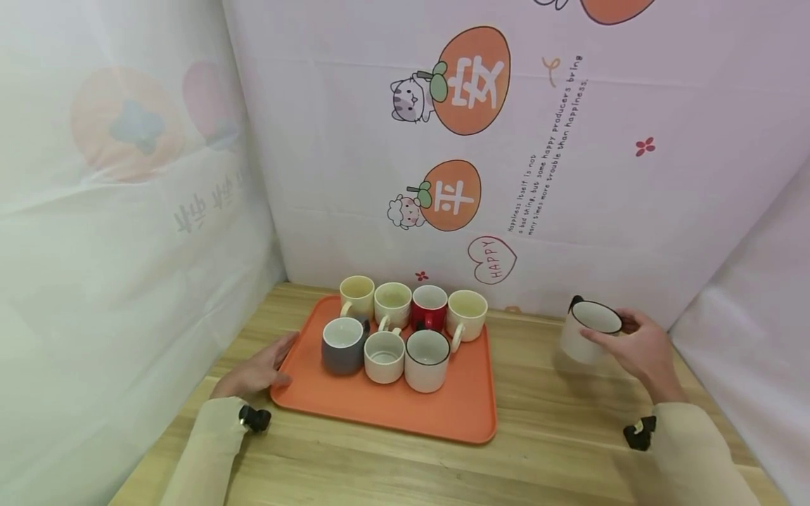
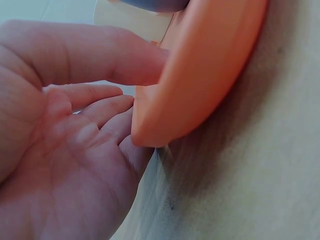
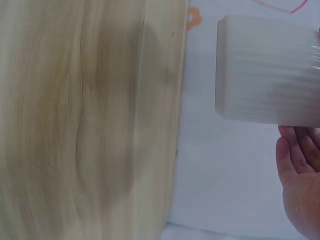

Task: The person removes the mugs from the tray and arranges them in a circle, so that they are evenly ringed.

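Well, the right hand (image 1: 644, 346) grips the white mug (image 1: 574, 339) above the table (image 1: 354, 464); it's probably rigid, breakable, safest held round its body. The left hand (image 1: 256, 372) pinches the orange tray (image 1: 436, 418).

Right-wrist view: ribbed white cylindrical mug (image 3: 270, 72), cut off by right edge. Left-wrist view: rounded blue-grey mug (image 2: 157, 3), cropped at top.

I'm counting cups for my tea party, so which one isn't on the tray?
The dark-rimmed white mug held in the person's right hand; the other seven mugs all stand on the orange tray.
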Tool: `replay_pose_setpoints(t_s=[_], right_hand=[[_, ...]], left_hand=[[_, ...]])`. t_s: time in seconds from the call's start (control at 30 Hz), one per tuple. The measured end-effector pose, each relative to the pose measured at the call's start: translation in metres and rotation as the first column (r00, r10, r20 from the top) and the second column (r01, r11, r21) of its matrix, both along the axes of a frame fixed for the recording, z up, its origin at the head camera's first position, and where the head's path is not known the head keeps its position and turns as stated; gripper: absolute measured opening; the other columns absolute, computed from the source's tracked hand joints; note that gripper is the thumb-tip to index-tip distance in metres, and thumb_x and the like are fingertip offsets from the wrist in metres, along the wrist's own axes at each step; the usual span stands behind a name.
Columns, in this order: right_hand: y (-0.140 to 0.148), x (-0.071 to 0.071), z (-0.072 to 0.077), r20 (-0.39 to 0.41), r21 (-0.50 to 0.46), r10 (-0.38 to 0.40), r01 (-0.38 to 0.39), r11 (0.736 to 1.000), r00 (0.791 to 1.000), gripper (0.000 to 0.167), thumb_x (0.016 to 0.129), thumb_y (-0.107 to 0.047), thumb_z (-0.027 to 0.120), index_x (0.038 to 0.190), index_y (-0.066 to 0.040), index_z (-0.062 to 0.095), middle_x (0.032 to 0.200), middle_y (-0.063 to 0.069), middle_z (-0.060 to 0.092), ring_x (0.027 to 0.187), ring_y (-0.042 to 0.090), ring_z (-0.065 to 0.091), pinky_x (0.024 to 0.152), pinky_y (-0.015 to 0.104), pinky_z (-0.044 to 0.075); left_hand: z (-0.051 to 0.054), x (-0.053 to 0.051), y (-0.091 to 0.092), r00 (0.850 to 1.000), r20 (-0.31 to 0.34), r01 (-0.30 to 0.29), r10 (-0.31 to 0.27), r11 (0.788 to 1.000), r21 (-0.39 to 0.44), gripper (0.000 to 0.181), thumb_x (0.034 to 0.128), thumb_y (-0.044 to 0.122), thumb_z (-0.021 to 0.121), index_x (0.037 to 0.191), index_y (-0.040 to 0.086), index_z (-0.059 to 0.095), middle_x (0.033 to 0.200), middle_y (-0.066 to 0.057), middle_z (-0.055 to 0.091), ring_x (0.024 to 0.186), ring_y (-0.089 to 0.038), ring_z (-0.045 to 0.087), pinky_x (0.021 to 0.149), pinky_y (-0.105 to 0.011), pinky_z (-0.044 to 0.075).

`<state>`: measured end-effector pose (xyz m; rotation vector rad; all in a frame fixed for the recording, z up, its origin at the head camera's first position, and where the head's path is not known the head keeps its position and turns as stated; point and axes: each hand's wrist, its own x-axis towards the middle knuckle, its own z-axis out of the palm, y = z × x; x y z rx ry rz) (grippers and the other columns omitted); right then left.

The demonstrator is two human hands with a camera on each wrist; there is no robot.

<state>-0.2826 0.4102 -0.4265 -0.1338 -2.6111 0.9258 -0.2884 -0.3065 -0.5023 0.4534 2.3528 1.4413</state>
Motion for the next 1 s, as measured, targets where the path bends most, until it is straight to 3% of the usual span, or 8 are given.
replay_pose_setpoints(t_s=[0.33,0.5,0.73,1.0], right_hand=[[0.023,-0.015,-0.025,0.045,-0.027,-0.011,0.013,1.0,0.999,0.081,0.086,-0.055,0.083,0.139,0.002,0.06,0.126,0.022,0.067,0.083,-0.01,0.049,0.068,0.014,0.043],[0.03,-0.019,-0.039,0.023,-0.036,0.002,-0.001,0.999,1.0,0.077,0.085,-0.051,0.085,0.135,0.004,0.063,0.121,0.024,0.07,0.079,-0.013,0.051,0.066,0.011,0.044],[0.034,-0.024,-0.045,0.012,-0.049,0.025,-0.024,0.998,1.0,0.072,0.086,-0.048,0.086,0.132,0.003,0.066,0.114,0.017,0.071,0.079,-0.012,0.054,0.066,0.011,0.046],[0.04,-0.026,-0.05,0.066,-0.046,0.036,-0.033,0.998,0.997,0.081,0.089,-0.052,0.081,0.141,0.005,0.059,0.127,0.026,0.067,0.081,-0.017,0.048,0.066,0.011,0.044]], left_hand=[[0.0,-0.001,0.0,1.0,0.005,0.0,0.0,1.0,0.005,0.109,0.0834,-0.01,0.067,0.168,-0.003,-0.001,0.177,-0.026,-0.003,0.163,-0.049,0.001,0.126,-0.063,0.019],[0.001,0.001,0.0,1.0,-0.002,0.005,-0.005,1.0,0.011,0.109,0.0834,-0.01,0.067,0.168,-0.003,-0.001,0.176,-0.027,-0.003,0.162,-0.05,0.002,0.126,-0.064,0.019],[0.001,0.002,-0.001,1.0,-0.001,-0.004,0.004,1.0,0.01,0.109,0.0826,-0.009,0.067,0.168,-0.003,0.0,0.176,-0.027,-0.001,0.162,-0.051,0.003,0.126,-0.065,0.019],[0.002,0.002,0.0,1.0,-0.005,-0.005,0.005,1.0,0.0,0.107,0.0845,-0.011,0.065,0.169,-0.002,0.0,0.177,-0.026,-0.002,0.163,-0.049,0.002,0.125,-0.061,0.024]])
